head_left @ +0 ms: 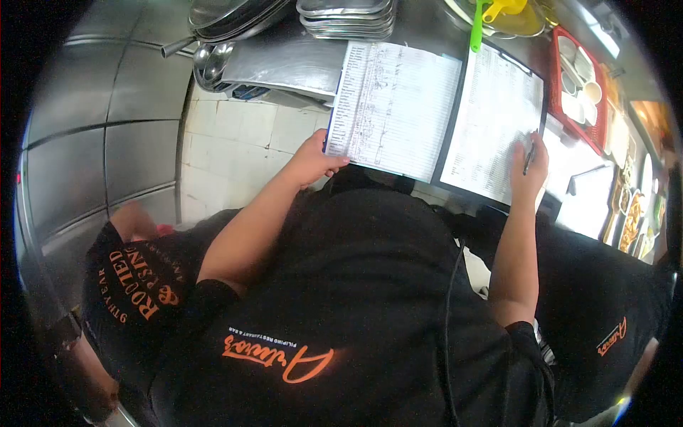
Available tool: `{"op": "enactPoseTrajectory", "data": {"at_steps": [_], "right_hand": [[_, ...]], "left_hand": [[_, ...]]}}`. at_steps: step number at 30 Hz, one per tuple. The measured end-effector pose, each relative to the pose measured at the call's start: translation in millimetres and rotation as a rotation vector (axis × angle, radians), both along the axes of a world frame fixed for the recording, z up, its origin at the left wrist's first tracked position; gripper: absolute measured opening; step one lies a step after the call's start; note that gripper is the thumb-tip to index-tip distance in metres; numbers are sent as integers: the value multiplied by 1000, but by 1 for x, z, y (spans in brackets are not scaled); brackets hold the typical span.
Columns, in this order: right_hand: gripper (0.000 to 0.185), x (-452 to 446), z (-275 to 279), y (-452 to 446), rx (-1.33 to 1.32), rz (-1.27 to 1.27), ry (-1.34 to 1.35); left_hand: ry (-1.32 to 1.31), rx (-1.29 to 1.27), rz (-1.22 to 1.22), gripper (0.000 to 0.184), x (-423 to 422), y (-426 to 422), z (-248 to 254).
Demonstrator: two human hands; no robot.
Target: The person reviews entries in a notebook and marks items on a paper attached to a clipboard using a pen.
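**Black shirt (370,263) nearest, open pages beyond**

Clasping the lined page (405,114) at its near left corner with the left hand (313,160), over the near edge of the bench (420,28). Gripping a dark pen (528,158) in the fingers of the right hand (530,167), long axis near to far. Right hand nearer the printed sheet (491,121), at its right edge; lined page farther left, across the black folder (447,135).

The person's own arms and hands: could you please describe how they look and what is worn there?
The left hand and right hand wear no gloves. The forearms are bare below short black sleeves. The black shirt bears orange script with smaller white lettering; a thin dark cable runs along it.
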State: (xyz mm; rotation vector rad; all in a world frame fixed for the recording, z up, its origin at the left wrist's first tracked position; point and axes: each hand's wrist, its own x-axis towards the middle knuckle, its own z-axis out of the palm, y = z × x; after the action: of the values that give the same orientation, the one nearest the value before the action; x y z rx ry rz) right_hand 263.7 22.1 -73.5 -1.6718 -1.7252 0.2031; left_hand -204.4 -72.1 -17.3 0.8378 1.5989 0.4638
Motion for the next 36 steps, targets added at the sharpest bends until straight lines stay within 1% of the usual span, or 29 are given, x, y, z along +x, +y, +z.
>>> {"op": "enactPoseTrajectory", "data": {"at_steps": [1,4,7,10,15,20,25,32,34,36], "right_hand": [[43,0,0,0,0,-3,0],[43,0,-2,0,10,-6,6],[42,0,-4,1,29,-3,0],[40,-2,-5,0,25,-13,-19],[41,-5,0,-2,43,-5,-20],[44,-2,-5,0,51,6,-10],[44,0,-6,1,59,8,-29],[43,2,-8,1,66,21,-35],[43,2,-8,1,65,17,-36],[43,1,-7,1,57,12,-31]], "left_hand": [[15,-36,-4,53,1,1,1],[-9,-37,26,48,1,2,-2],[-74,-29,141,39,-1,-3,-14],[-180,-101,341,33,-1,-7,-19],[-290,-119,459,25,-5,-12,-20],[-321,-112,496,31,-14,-17,-34],[-335,-103,497,36,-13,-17,-32],[-344,-83,511,33,-14,-16,-29],[-345,-80,535,31,-8,-12,-20],[-294,-77,510,32,-6,-9,-24]]}}
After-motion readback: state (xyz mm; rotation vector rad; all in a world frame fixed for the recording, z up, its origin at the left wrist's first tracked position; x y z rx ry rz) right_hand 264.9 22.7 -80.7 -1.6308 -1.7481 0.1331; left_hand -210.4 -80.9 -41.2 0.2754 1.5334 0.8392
